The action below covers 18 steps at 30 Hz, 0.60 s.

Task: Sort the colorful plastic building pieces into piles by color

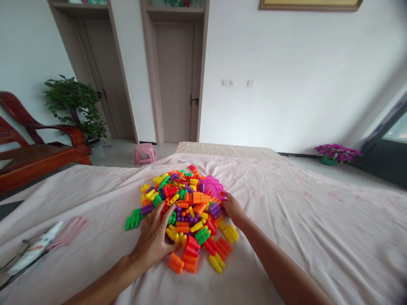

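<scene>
A heap of colourful plastic building pieces (pixel 182 214) lies on a bedsheet (pixel 286 237); orange, red, yellow, green and purple ones are mixed together. My left hand (pixel 155 235) is at the heap's near left side, its thumb and fingers spread apart around the pieces there. On the right side, my right hand (pixel 234 210) touches the edge of a pink scalloped plastic piece (pixel 212 186). The fingertips of that hand are mostly hidden, so its grip is unclear. Close by lie a purple piece (pixel 215 210) and a yellow piece (pixel 229 232). Green pieces (pixel 132 219) sit left of my left hand.
To the left on the sheet are a white tube-like packet (pixel 38 248), a pink cloth-like item (pixel 69 232) and dark cords. Beyond the bed stand a pink stool (pixel 145 153), a wooden chair (pixel 41 148), a potted plant (pixel 76 106) and purple flowers (pixel 337 152).
</scene>
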{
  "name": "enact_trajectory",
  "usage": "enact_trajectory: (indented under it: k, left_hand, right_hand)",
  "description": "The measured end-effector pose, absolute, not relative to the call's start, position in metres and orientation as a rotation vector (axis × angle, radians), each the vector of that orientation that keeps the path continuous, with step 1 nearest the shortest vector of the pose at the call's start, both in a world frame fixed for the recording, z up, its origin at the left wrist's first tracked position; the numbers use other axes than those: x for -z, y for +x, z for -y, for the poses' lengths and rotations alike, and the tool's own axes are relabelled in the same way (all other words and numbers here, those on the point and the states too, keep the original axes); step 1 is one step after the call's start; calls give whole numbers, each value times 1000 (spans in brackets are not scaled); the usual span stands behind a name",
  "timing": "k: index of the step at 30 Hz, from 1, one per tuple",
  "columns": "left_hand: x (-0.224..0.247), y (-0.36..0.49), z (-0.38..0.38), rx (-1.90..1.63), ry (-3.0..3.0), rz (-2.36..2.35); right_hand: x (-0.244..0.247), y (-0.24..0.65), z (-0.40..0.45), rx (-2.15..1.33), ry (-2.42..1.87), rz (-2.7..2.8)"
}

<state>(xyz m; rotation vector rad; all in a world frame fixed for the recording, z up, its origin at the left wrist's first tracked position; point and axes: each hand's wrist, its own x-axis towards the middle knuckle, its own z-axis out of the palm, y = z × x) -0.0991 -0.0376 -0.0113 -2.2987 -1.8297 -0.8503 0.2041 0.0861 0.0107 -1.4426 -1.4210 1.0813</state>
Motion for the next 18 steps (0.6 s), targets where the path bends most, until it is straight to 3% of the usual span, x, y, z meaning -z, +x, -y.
enact_trajectory:
  k: [5,11,18]
  left_hand:
    - [-4,-78,23,937,-2266,2006]
    - [-46,-61,11,1010,-2173,1900]
    - [-72,-21,-26,775,-2455,1799]
  right_hand:
    - [-25,178,-72,-1140,-1271,1434]
    - [-12,184,-88,-758,-1492,1557]
    - [10,194,-94,-422,-1530,1653]
